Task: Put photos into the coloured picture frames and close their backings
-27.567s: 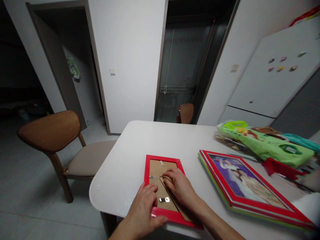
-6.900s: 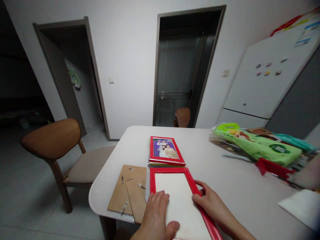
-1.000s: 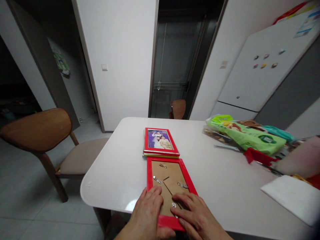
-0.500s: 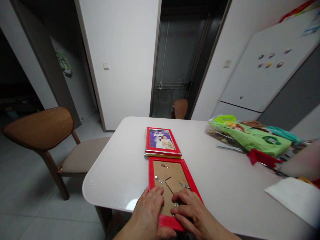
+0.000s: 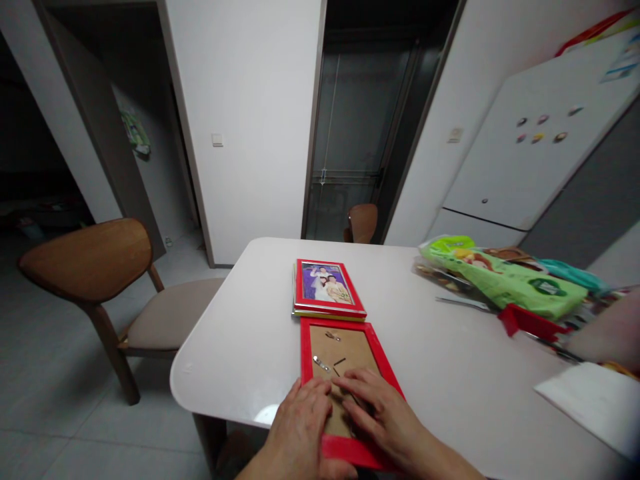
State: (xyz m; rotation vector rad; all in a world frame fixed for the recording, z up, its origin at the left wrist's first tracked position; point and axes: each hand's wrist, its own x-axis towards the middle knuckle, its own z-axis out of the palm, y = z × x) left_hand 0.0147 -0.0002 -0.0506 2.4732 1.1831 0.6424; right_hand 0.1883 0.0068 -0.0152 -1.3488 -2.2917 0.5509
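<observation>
A red picture frame (image 5: 307, 353) lies face down on the table, its brown backing board (image 5: 367, 353) upward. Metal turn clips show on the board, one at the far end (image 5: 333, 336) and one at the left (image 5: 321, 363). My left hand (image 5: 303, 417) is closed over the frame's near left corner, fingers on the board's edge and thumb at the near rail. My right hand (image 5: 383, 407) lies over the board's right half, thumb and fingers apart, fingertips touching the board. It hides the right and near clips. Beyond, a red frame with a photo (image 5: 325, 283) tops a small stack.
On the table's right are a green package (image 5: 530, 280), a red plastic piece (image 5: 533, 323) and a white sheet (image 5: 590, 403). A wooden chair (image 5: 90, 260) stands left of the white table (image 5: 235, 333). Another chair (image 5: 363, 223) is behind its far edge.
My right hand has moved from the near clip up the board, now covering the right clip. My left hand stays on the frame's corner. The view has shifted slightly.
</observation>
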